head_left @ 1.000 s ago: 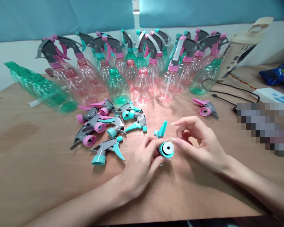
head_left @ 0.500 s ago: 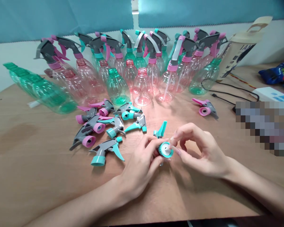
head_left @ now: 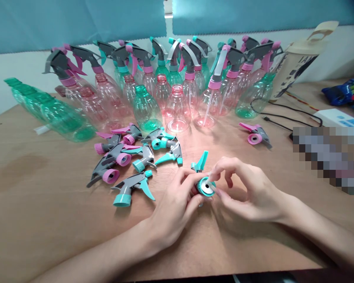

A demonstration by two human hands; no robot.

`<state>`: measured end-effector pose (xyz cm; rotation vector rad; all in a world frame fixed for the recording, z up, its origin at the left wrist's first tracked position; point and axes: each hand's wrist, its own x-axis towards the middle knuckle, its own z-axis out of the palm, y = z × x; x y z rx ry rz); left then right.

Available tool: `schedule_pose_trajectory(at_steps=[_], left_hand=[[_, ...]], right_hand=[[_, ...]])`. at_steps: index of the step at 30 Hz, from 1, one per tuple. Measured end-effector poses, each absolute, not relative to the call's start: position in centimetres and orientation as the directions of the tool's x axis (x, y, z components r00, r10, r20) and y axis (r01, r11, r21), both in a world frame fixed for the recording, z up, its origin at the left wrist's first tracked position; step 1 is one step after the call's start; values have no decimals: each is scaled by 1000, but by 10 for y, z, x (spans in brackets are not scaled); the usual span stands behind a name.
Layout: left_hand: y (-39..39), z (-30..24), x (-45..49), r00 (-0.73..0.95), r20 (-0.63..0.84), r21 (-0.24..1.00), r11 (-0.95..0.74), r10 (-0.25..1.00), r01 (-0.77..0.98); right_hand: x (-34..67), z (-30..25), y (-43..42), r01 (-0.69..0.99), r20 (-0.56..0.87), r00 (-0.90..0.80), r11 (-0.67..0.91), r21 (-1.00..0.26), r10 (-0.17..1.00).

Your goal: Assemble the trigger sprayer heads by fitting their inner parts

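My left hand [head_left: 175, 204] is closed around a teal and grey trigger spray head [head_left: 199, 162], whose teal collar is turned up towards me. Inside the collar lies a white gasket [head_left: 207, 189] with a dark hole in its middle. My right hand [head_left: 250, 190] has its thumb and index finger bent in a pinch at the gasket's right and upper edge, against the collar. Left of my hands, a loose teal spray head [head_left: 132, 188] rests on the table, close to a pile of pink and teal spray heads [head_left: 118, 155].
Pink bottles [head_left: 177, 110] and green bottles [head_left: 147, 108], several topped with spray heads, stand along the back. Green bottles [head_left: 56, 114] lie at the left. A pink spray head [head_left: 256, 135], black cable [head_left: 295, 114] and beige tumbler [head_left: 295, 67] are at the right.
My right index finger and thumb have shifted slightly left and closer into the collar. The gasket's hole now shows more plainly. My left hand has barely moved.
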<state>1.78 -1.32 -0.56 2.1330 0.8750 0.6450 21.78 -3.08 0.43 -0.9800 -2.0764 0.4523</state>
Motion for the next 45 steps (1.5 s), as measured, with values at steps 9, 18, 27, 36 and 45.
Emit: schedule_pose_trajectory(at_steps=[9, 18, 27, 36, 45], left_hand=[[-14, -8, 16, 643, 195, 744, -539, 740, 394], [-11, -10, 14, 624, 213, 704, -561, 752, 436], [-9, -10, 13, 623, 244, 704, -578, 743, 413], [-9, -9, 17, 627, 237, 727, -564, 742, 392], [-14, -6, 19, 671, 228, 733, -578, 705, 358]], right_hand=[[218, 7, -29, 470, 487, -449, 662, -584, 749], [217, 7, -25, 471, 443, -451, 628, -619, 775], [213, 13, -24, 492, 418, -469, 623, -609, 779], [207, 23, -27, 602, 387, -479, 615, -509, 788], [222, 56, -28, 716, 91, -573, 552, -427, 814]])
